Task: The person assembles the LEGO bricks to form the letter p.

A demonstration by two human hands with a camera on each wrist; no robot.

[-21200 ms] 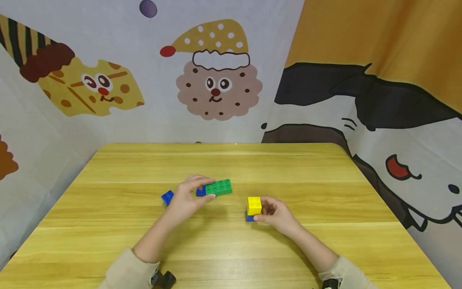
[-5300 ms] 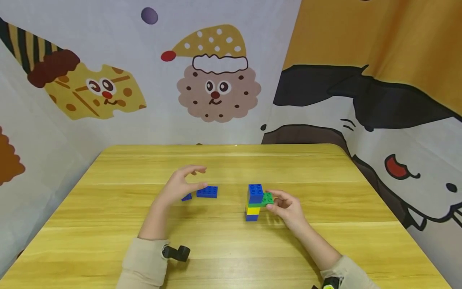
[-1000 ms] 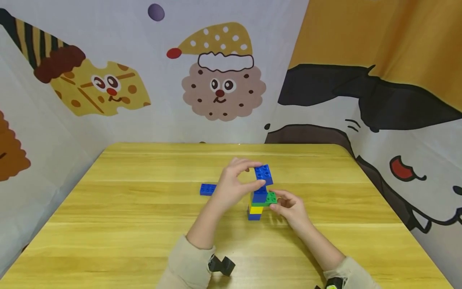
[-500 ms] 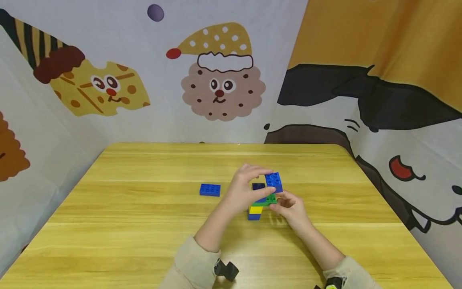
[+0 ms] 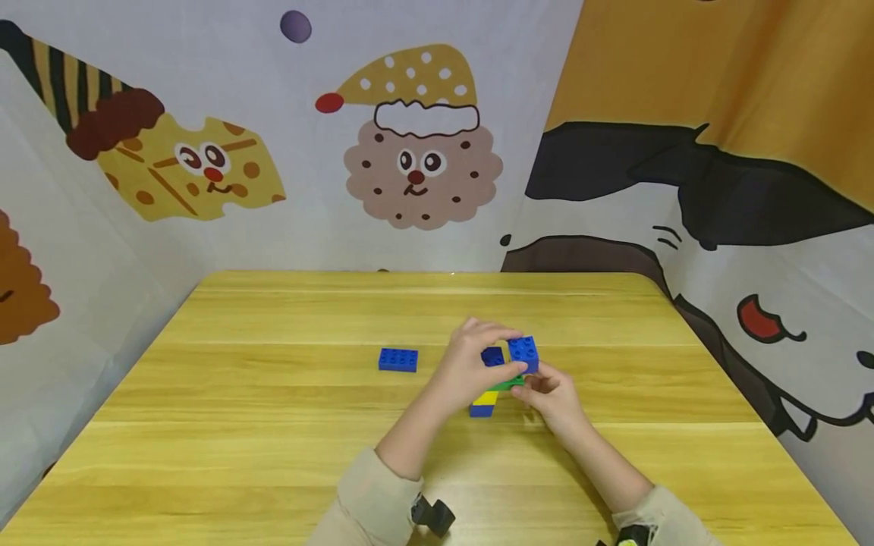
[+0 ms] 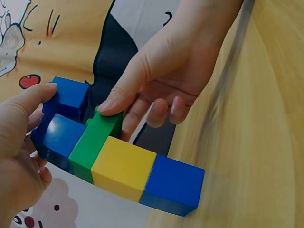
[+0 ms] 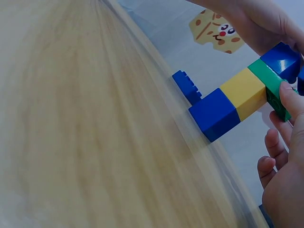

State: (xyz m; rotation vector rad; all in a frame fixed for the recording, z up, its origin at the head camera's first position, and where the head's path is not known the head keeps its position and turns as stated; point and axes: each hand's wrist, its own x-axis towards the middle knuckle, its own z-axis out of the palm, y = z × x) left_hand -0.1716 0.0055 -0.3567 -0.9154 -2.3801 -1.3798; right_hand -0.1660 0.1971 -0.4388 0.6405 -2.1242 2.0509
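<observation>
A stack of toy building bricks stands on the table: a blue brick (image 5: 481, 410) at the bottom, a yellow brick (image 6: 123, 164), a long green brick (image 6: 97, 142) jutting to the right, and an upper blue brick (image 6: 64, 135) on its left end. My left hand (image 5: 464, 373) pinches another blue brick (image 5: 523, 354) between thumb and fingers, over the green brick's jutting end. Whether it touches the green studs I cannot tell. Thumb and fingers of my right hand (image 5: 556, 398) grip that jutting end. The left hand partly hides the stack in the head view.
A loose blue brick (image 5: 398, 360) with two rows of studs lies on the wooden table (image 5: 273, 455), left of the stack. Behind the table hangs a cloth (image 5: 273, 243) printed with cartoon figures. Both wrists wear black camera mounts (image 5: 433, 517).
Over the last second my left hand has moved right and down with the blue brick, from above the upper blue brick to over the green end. My right hand has stayed in place.
</observation>
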